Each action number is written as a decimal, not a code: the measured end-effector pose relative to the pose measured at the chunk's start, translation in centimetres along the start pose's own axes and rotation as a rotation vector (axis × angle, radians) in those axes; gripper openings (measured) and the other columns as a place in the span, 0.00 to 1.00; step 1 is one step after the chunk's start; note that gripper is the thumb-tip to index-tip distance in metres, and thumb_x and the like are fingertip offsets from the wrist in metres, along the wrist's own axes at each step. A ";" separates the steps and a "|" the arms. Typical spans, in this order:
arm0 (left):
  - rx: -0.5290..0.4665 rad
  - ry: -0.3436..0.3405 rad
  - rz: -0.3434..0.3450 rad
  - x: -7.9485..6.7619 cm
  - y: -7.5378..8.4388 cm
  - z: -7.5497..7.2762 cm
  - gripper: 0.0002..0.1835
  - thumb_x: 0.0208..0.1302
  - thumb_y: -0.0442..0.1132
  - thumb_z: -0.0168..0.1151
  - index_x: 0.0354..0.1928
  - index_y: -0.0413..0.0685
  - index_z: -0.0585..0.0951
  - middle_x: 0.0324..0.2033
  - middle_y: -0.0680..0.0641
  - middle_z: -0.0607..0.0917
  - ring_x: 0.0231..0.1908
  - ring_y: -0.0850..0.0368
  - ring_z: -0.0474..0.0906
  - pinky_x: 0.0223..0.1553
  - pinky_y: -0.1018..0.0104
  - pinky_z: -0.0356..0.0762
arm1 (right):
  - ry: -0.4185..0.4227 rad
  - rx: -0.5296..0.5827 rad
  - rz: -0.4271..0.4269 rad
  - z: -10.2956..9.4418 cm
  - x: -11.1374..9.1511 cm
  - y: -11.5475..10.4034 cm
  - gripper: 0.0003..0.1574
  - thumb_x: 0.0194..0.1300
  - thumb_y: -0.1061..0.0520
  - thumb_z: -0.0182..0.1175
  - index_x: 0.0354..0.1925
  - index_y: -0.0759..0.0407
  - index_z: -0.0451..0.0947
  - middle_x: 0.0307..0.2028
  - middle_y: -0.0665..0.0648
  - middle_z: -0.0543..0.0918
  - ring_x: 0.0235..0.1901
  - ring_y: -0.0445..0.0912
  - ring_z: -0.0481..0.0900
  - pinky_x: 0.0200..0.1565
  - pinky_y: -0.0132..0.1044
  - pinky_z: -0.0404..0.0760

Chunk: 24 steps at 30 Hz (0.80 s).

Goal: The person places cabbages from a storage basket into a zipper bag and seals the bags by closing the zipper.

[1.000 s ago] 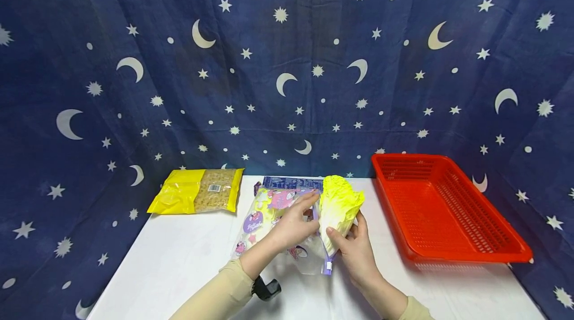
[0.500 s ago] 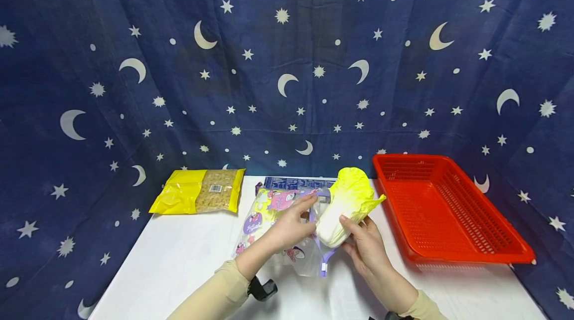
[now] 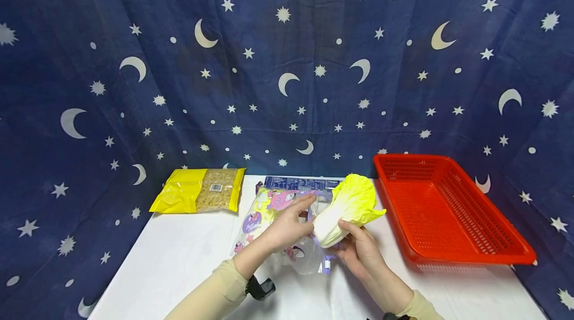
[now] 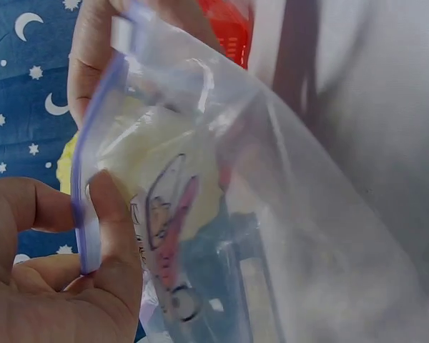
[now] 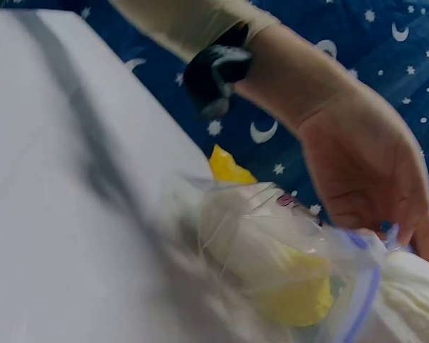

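A yellow-and-white napa cabbage (image 3: 354, 203) lies slanted, its white base at the mouth of a clear zipper bag (image 3: 305, 257). My right hand (image 3: 367, 255) grips it from the right, thumb on top. Pink and purple cartoon prints cover the bag. With thumb and finger, my left hand (image 4: 71, 307) pinches the purple zipper edge (image 4: 93, 121), seen closely in the left wrist view. Through the film there, the pale cabbage shows. In the right wrist view, something pale and yellow shows inside the bag, and the cabbage base (image 5: 418, 293) stands at the purple strip.
A red plastic basket (image 3: 430, 205) stands on the right of the white table (image 3: 179, 260). At the back left lies a yellow packet (image 3: 181, 190) with tan contents. Behind the bag sits a dark blue printed package (image 3: 291, 183). A starry blue curtain (image 3: 251, 85) hangs behind.
From upright beside the bag's mouth, the cabbage has tilted, its leafy top swinging right and its base pointing left toward the opening. The right hand turned with it; the left barely moved.
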<state>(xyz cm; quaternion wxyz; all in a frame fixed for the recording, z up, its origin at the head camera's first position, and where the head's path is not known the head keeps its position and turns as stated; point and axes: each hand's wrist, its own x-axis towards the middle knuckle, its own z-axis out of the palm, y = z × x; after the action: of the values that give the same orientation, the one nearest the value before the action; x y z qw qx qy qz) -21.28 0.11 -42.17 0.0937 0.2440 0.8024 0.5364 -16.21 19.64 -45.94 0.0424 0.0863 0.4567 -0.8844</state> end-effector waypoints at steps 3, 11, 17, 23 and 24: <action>0.011 -0.007 0.012 0.0 0.3 -0.2 0.41 0.58 0.29 0.60 0.77 0.41 0.65 0.76 0.45 0.63 0.61 0.43 0.76 0.40 0.69 0.84 | 0.020 -0.091 -0.040 -0.1 0.0 0.4 0.33 0.74 0.58 0.53 0.71 0.63 0.55 0.58 0.58 0.77 0.54 0.51 0.77 0.55 0.58 0.74; 0.097 -0.002 0.026 0.0 0.7 -0.6 0.40 0.57 0.29 0.59 0.76 0.42 0.67 0.75 0.46 0.65 0.59 0.45 0.77 0.38 0.68 0.83 | 0.113 -0.254 -0.105 0.1 0.3 1.3 0.35 0.69 0.60 0.62 0.68 0.63 0.60 0.51 0.54 0.80 0.45 0.47 0.79 0.49 0.46 0.73; 0.135 0.018 0.039 0.1 1.0 -0.4 0.37 0.61 0.30 0.60 0.75 0.44 0.68 0.75 0.48 0.66 0.59 0.47 0.77 0.32 0.69 0.83 | 0.136 -0.398 -0.182 0.2 0.4 2.0 0.45 0.64 0.65 0.66 0.72 0.60 0.54 0.62 0.60 0.70 0.54 0.47 0.74 0.52 0.33 0.77; 0.147 0.012 0.040 0.2 0.9 -0.4 0.40 0.59 0.30 0.60 0.77 0.46 0.66 0.76 0.48 0.63 0.64 0.51 0.72 0.36 0.66 0.82 | 0.066 -0.448 -0.205 0.2 0.4 2.7 0.49 0.58 0.69 0.67 0.71 0.60 0.54 0.63 0.63 0.69 0.58 0.49 0.73 0.55 0.30 0.77; 0.139 0.010 0.035 0.2 0.8 -0.5 0.40 0.60 0.31 0.60 0.77 0.46 0.66 0.76 0.48 0.63 0.65 0.51 0.72 0.39 0.66 0.82 | 0.046 -0.446 -0.205 0.1 0.5 2.9 0.49 0.58 0.69 0.67 0.71 0.60 0.54 0.63 0.63 0.69 0.59 0.50 0.73 0.56 0.30 0.77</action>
<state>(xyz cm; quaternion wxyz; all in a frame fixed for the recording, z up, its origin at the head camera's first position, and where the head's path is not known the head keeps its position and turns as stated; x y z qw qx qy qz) -21.43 0.06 -41.19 0.0630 0.2613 0.8337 0.4823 -16.23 17.89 -48.25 -0.0398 0.0480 0.6477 -0.7594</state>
